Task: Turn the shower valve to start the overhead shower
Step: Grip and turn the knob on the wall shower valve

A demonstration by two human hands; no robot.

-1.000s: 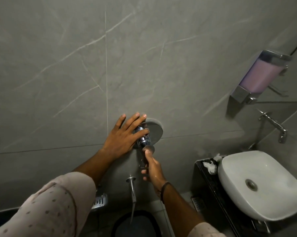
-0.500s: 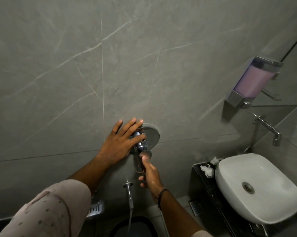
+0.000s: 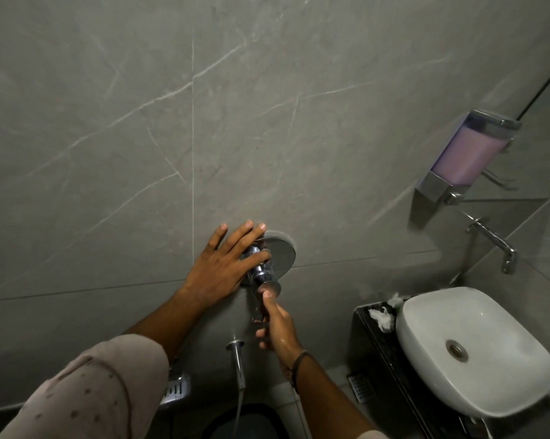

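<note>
We're facing the grey tiled wall (image 3: 267, 106), white sink (image 3: 476, 350) sitting at right. Our left hand (image 3: 223, 267) is resting flat, open grip, against the shower valve (image 3: 264, 267); our right hand (image 3: 275, 324) is closing its grip on the valve's lever underneath.

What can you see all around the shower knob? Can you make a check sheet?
Surface: grey marble-look wall, tiled, with pale veins.
Job's things: chrome shower valve on a round wall plate; spout below, thin water stream falling.
Clutter: white tissue scraps on the dark counter beside the white basin.
Grips: left hand spread flat, fingers over the valve; right hand gripping the lever beneath.
Cables: nothing seen.
Surroundings: pink soap dispenser, basin tap, floor drain grate.
</note>
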